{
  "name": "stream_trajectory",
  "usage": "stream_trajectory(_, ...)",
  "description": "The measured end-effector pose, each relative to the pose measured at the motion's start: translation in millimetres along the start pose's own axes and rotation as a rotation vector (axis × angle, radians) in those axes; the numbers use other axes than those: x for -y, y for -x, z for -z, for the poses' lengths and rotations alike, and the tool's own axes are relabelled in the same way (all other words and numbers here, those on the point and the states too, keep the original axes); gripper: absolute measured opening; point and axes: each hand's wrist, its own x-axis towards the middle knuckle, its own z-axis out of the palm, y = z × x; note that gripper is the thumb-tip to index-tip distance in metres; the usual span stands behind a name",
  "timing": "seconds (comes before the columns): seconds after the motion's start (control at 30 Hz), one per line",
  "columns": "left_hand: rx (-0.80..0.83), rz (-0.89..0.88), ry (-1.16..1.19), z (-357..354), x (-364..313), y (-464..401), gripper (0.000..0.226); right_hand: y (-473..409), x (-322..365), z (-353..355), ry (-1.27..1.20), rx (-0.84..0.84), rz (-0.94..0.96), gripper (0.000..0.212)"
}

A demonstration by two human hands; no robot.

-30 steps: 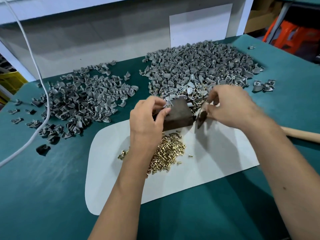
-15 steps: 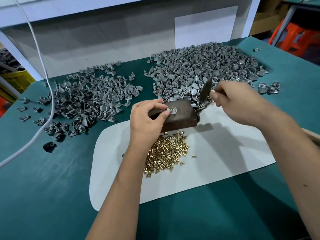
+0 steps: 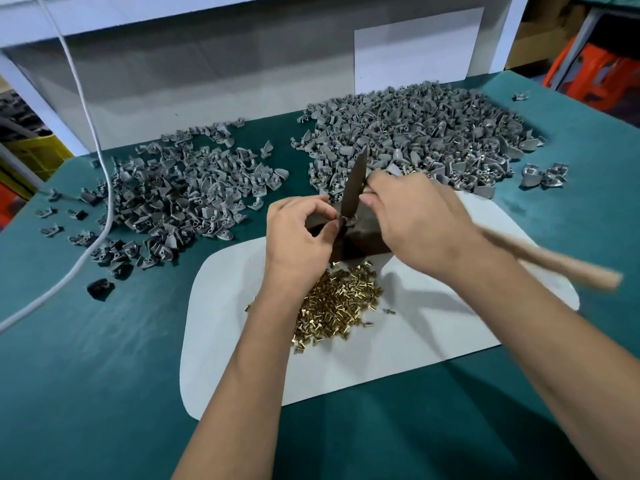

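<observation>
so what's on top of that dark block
A small gray part sits on the dark block, pinched by the left hand, the head of the hammer at it. The right hand covers the block's right top, hiding it.

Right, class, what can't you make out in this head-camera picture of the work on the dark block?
Head view:
Small part pinched by left hand: tiny, covered by fingers and hammer.
Hammer's handle end: motion-blurred.
Right hand's grip: hidden behind its own back.
Brass pins: partly under left forearm.
</observation>
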Motion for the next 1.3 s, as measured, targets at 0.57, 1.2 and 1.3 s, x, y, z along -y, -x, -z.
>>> stream_trajectory(0.57,-0.015,0.018,0.053,-4,2,0,0.013,-7,5,10,0.113,-0.137,0.021,0.023)
stream_trajectory(1.2,0.004,0.041,0.061,-4,3,-1,0.012,-7,5,4,0.135,0.062,-0.047,0.020)
stream_trajectory(1.3,0.004,0.043,0.042,-3,2,0,0.011,-12,-5,14,0.205,0.039,-0.065,0.024)
